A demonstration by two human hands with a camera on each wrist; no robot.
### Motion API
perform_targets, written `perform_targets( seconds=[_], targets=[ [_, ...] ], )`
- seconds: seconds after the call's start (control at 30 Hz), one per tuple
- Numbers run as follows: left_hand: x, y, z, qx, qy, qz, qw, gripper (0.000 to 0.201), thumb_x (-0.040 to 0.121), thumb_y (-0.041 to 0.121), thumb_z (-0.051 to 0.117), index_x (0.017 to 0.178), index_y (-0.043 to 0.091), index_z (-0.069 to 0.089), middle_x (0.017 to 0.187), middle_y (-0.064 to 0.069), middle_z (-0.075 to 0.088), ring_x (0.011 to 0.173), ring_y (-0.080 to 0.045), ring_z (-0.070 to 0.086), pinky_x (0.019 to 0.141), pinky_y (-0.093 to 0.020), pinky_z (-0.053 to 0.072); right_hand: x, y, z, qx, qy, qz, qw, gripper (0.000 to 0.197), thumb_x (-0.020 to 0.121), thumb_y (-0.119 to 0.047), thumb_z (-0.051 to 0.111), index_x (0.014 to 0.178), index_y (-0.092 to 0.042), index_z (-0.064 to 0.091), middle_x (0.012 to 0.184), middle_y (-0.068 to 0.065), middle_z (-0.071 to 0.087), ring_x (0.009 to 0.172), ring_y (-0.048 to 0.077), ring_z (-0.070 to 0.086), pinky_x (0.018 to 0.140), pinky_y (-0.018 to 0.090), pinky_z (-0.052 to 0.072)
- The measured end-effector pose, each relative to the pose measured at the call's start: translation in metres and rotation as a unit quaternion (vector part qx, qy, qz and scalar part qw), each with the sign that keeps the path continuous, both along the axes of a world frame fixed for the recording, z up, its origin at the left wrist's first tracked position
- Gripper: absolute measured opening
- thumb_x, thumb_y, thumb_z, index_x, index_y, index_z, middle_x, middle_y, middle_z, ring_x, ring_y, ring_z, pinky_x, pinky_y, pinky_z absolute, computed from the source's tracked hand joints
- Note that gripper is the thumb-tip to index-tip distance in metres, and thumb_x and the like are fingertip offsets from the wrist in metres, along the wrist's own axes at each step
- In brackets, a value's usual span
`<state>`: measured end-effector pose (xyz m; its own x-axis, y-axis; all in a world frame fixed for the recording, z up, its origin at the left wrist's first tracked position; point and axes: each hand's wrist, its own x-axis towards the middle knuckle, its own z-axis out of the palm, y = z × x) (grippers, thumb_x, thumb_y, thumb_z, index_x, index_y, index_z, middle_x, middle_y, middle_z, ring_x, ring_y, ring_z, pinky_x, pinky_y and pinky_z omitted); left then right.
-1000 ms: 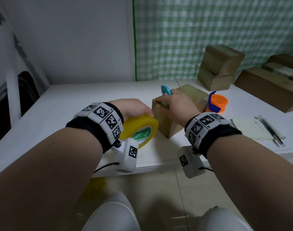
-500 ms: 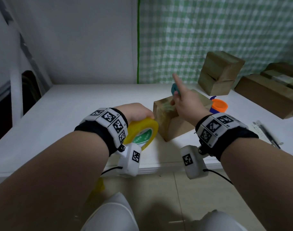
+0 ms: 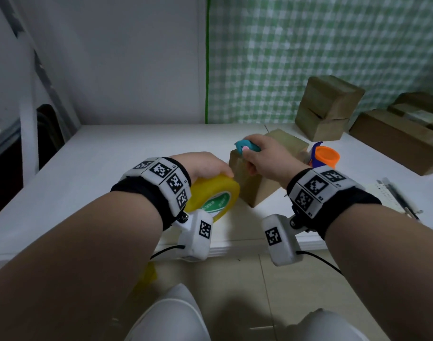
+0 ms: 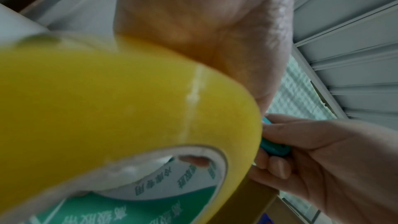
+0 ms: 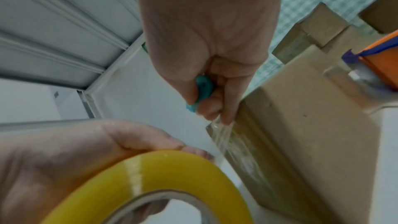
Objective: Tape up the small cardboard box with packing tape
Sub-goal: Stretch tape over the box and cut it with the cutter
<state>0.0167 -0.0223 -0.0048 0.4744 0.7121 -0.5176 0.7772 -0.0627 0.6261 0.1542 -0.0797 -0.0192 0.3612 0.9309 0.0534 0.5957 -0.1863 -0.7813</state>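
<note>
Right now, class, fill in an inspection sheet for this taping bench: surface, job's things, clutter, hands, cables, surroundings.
Surface: white table, box standing near its front edge.
Job's things: small cardboard box with clear tape running down its near side; yellow tape roll beside it.
Clutter: orange and blue tape dispenser, stacked cardboard boxes, long flat boxes, notepad with pen.
Hands: left hand grips the tape roll; right hand holds a small teal cutter at the box's top edge.
Cables: black leads hang from both wrist cameras.
Surroundings: grey wall, green checked curtain, tiled floor.
</note>
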Motion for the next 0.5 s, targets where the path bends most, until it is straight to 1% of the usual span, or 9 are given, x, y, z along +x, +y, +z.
perform_targets(
  seconds=[0.1, 0.17, 0.27, 0.3, 0.33, 0.37, 0.43, 0.47, 0.5],
  targets=[
    [0.000, 0.000, 0.000, 0.000, -0.001, -0.002, 1.000, 0.042, 0.082, 0.042, 0.063, 0.115, 0.016, 0.063, 0.111, -0.013, 0.067, 0.101, -0.032, 0.064, 0.097, -0.047, 0.050, 0.003, -0.002, 0.002, -0.020, -0.028, 0.013, 0.999, 0.022, 0.096, -0.026, 0.047, 0.111, -0.016, 0.059, 0.077, -0.003, 0.054, 0.079, 0.022, 0.059, 0.086, 0.050, 0.056],
    [-0.001, 0.000, 0.000, -0.001, 0.000, -0.004, 1.000, 0.043, 0.082, 0.042, 0.063, 0.117, 0.016, 0.062, 0.113, -0.013, 0.066, 0.102, -0.032, 0.063, 0.098, -0.047, 0.049, 0.001, -0.003, 0.005, -0.040, -0.069, 0.036, 0.996, 0.020, 0.095, -0.027, 0.048, 0.107, -0.017, 0.060, 0.078, -0.004, 0.056, 0.082, 0.023, 0.060, 0.086, 0.048, 0.056],
    [-0.002, 0.002, -0.001, -0.012, -0.003, -0.001, 1.000, 0.046, 0.084, 0.041, 0.062, 0.122, 0.015, 0.060, 0.116, -0.015, 0.065, 0.104, -0.034, 0.062, 0.099, -0.048, 0.048, -0.002, -0.005, 0.008, -0.069, -0.154, 0.059, 0.984, 0.030, 0.094, -0.027, 0.049, 0.116, -0.010, 0.061, 0.102, 0.008, 0.063, 0.097, 0.029, 0.063, 0.090, 0.045, 0.054],
    [-0.003, 0.002, -0.001, -0.017, -0.006, 0.000, 1.000, 0.047, 0.084, 0.040, 0.062, 0.123, 0.015, 0.059, 0.117, -0.015, 0.065, 0.105, -0.034, 0.062, 0.099, -0.048, 0.048, -0.003, -0.005, 0.009, -0.076, -0.174, 0.063, 0.980, 0.032, 0.094, -0.026, 0.049, 0.118, -0.008, 0.061, 0.106, 0.010, 0.062, 0.099, 0.029, 0.063, 0.090, 0.044, 0.054],
    [-0.003, 0.003, -0.002, -0.021, -0.010, 0.003, 1.000, 0.047, 0.085, 0.040, 0.062, 0.125, 0.015, 0.058, 0.118, -0.016, 0.064, 0.105, -0.034, 0.062, 0.099, -0.048, 0.048, -0.002, -0.006, 0.009, -0.081, -0.187, 0.068, 0.977, 0.031, 0.094, -0.024, 0.049, 0.117, -0.007, 0.061, 0.104, 0.010, 0.061, 0.096, 0.028, 0.063, 0.087, 0.041, 0.055],
    [-0.004, 0.003, -0.002, -0.025, -0.016, 0.006, 1.000, 0.048, 0.085, 0.039, 0.062, 0.126, 0.015, 0.058, 0.118, -0.016, 0.064, 0.105, -0.035, 0.062, 0.099, -0.047, 0.049, -0.002, -0.006, 0.010, -0.084, -0.193, 0.074, 0.975, 0.028, 0.094, -0.022, 0.049, 0.115, -0.008, 0.061, 0.101, 0.009, 0.059, 0.090, 0.026, 0.063, 0.080, 0.037, 0.057],
    [-0.005, 0.004, -0.002, -0.030, -0.025, 0.013, 0.999, 0.047, 0.086, 0.037, 0.061, 0.128, 0.015, 0.057, 0.119, -0.017, 0.063, 0.105, -0.035, 0.062, 0.098, -0.047, 0.049, 0.000, -0.008, 0.010, -0.088, -0.201, 0.087, 0.972, 0.023, 0.094, -0.019, 0.048, 0.111, -0.011, 0.061, 0.097, 0.005, 0.057, 0.074, 0.019, 0.060, 0.060, 0.025, 0.054],
    [-0.006, 0.005, -0.003, -0.033, -0.028, 0.015, 0.999, 0.047, 0.086, 0.037, 0.061, 0.128, 0.015, 0.057, 0.119, -0.017, 0.063, 0.105, -0.035, 0.062, 0.098, -0.047, 0.049, 0.001, -0.009, 0.010, -0.088, -0.204, 0.092, 0.971, 0.023, 0.094, -0.018, 0.047, 0.111, -0.012, 0.061, 0.096, 0.004, 0.056, 0.071, 0.018, 0.059, 0.055, 0.021, 0.051],
    [-0.007, 0.006, -0.003, -0.037, -0.029, 0.017, 0.999, 0.048, 0.086, 0.038, 0.062, 0.128, 0.015, 0.057, 0.119, -0.017, 0.064, 0.105, -0.036, 0.062, 0.098, -0.048, 0.049, 0.001, -0.009, 0.011, -0.086, -0.208, 0.095, 0.970, 0.024, 0.094, -0.019, 0.047, 0.113, -0.012, 0.060, 0.096, 0.003, 0.056, 0.072, 0.018, 0.058, 0.056, 0.021, 0.049]
  ],
)
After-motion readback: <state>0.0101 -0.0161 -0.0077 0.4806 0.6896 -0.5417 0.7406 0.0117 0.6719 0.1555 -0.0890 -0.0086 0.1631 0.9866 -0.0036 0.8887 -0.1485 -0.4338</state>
